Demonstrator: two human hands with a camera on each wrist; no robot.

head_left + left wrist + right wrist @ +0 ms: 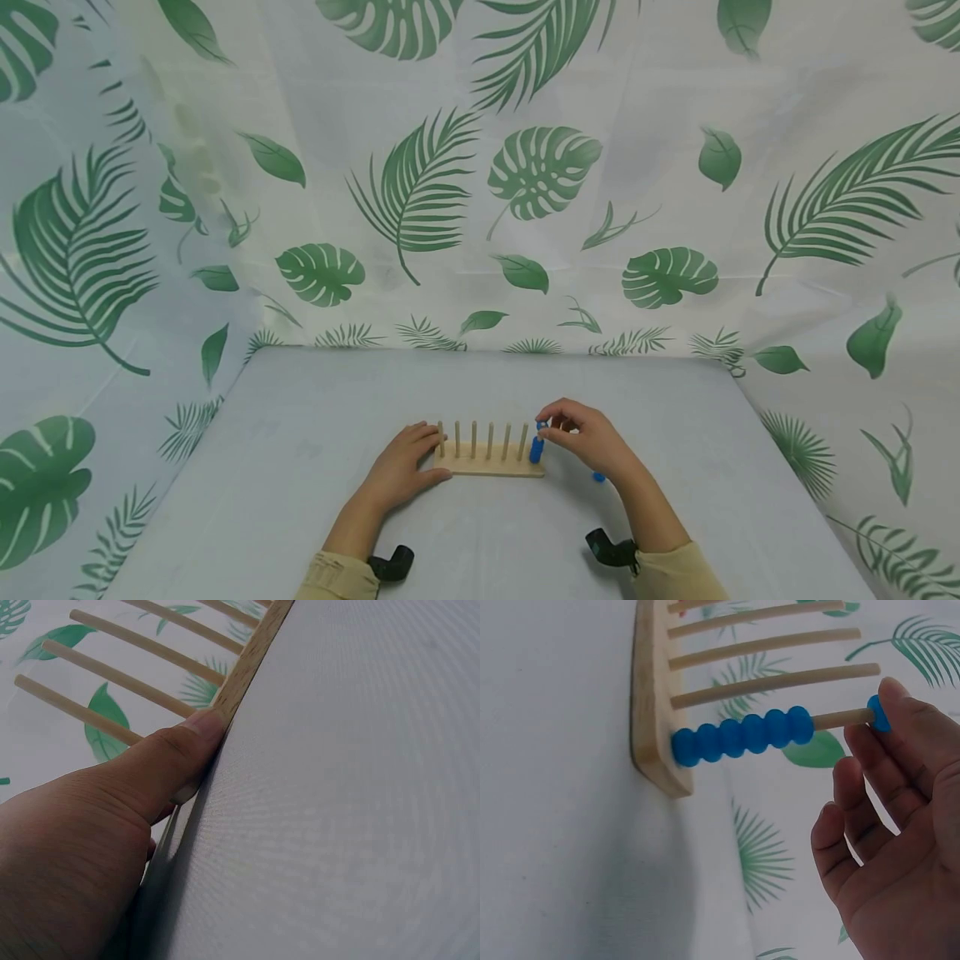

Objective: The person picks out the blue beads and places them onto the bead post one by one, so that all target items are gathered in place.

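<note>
A wooden peg board (491,469) with a row of upright pegs lies on the table. My left hand (397,468) grips its left end, the thumb (187,742) along the front edge and the other fingers round the back. Several blue beads (742,735) are stacked on the lower part of the rightmost peg. At the top of that peg, my right hand (592,435) pinches one more blue bead (879,712) between thumb and index finger, and the peg's tip sits at the bead. The other pegs (780,684) carry no beads in the head view.
Another blue bead (598,477) lies on the table under the right wrist. Black wrist cameras (392,564) are strapped to both forearms. A pale grey cloth covers the table (480,383), and leaf-printed curtains (420,300) hang behind and at the sides.
</note>
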